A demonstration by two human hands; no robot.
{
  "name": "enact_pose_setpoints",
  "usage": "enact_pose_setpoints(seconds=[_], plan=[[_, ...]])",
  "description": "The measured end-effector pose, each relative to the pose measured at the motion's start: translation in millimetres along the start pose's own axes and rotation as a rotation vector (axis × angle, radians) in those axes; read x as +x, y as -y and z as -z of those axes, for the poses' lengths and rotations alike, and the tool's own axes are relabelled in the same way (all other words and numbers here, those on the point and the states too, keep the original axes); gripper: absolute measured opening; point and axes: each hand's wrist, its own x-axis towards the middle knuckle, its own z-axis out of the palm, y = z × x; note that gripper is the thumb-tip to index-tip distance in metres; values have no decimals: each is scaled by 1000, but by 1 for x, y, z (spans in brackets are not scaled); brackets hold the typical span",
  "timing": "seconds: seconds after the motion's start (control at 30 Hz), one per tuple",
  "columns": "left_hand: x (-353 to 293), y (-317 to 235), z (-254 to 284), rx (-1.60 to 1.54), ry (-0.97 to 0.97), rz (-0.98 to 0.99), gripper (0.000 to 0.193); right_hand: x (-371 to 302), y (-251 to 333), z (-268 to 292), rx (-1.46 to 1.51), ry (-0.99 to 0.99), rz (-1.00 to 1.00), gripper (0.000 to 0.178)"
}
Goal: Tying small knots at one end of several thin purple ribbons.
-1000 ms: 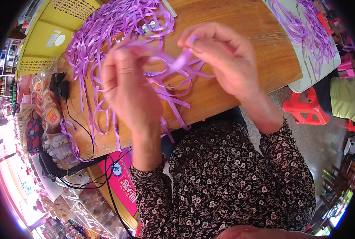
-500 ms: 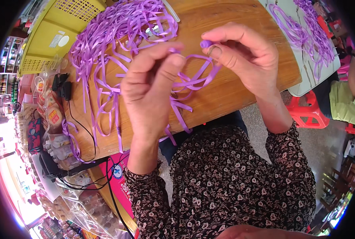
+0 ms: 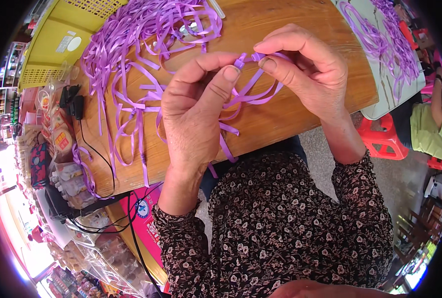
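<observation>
My left hand (image 3: 198,102) pinches a small purple piece (image 3: 240,61) between thumb and forefinger; it looks like a knot or clasp on a ribbon. Close beside it on the right, my right hand (image 3: 308,69) grips another small purple piece (image 3: 257,56) the same way. A short purple strand runs between the two pinches. Loops of purple ribbon (image 3: 256,97) hang from the hands over the wooden table (image 3: 290,116). Beyond my left hand lies a large tangled heap of purple ribbons (image 3: 136,37), with loose ends trailing toward the table's near edge.
A yellow plastic basket (image 3: 49,44) stands at the far left. Near it lie a black adapter (image 3: 75,107) with a cable and some packaged goods. More purple ribbons lie on a white table (image 3: 380,97) at right. A red stool (image 3: 385,139) and another person (image 3: 429,124) are at right.
My left hand has moved right, bringing its purple piece up close to the one in my right hand. The right hand has hardly moved. A strand now shows between the two pieces.
</observation>
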Motion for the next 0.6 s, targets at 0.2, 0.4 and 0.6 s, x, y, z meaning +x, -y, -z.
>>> enact_pose_setpoints(seconds=[0.2, 0.4, 0.6], plan=[[-1, 5, -4, -32, -49, 67, 15, -2, 0, -3, 5, -8, -32, 27], [-2, 9, -4, -151, -55, 136, 13, 2, 4, -2, -276, 88, 139, 31], [-4, 13, -2, -172, -3, 119, 13, 6, 4, 4, -306, 155, 187, 24]])
